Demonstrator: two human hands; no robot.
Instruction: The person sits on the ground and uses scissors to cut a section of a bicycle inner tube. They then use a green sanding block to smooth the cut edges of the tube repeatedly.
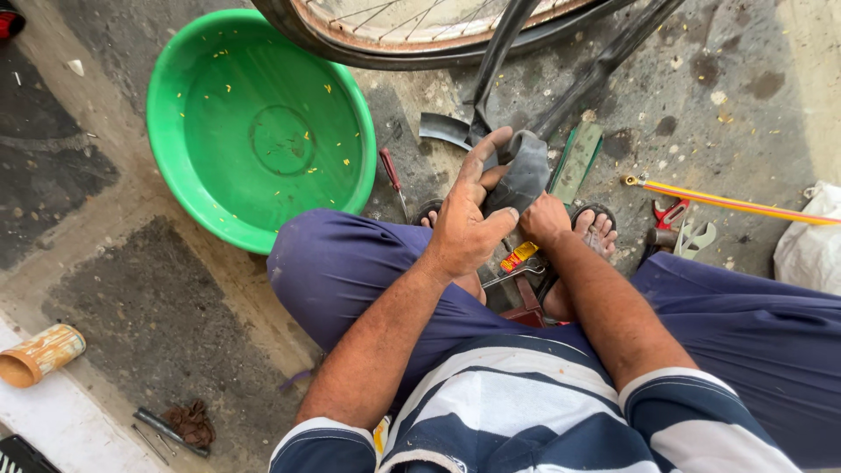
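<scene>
- Head view: left hand (464,223) over the knees, fingers spread, thumb and palm gripping a folded black inner tube (523,175).
- Right hand (545,219) clenched on the tube's lower end.
- Tube held above the sandalled feet, near the bicycle wheel (420,31); green basin (258,127) on the floor to the left.

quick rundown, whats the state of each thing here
left hand: gripping the inner tube, fingers spread
right hand: closed on the inner tube
inner tube: limp, folded between both hands
basin: upright, holds water with yellow specks
wheel: standing on the ground, tyre loosened
screwdriver: lying on the ground
can: on its side
pliers: lying, untouched
</scene>
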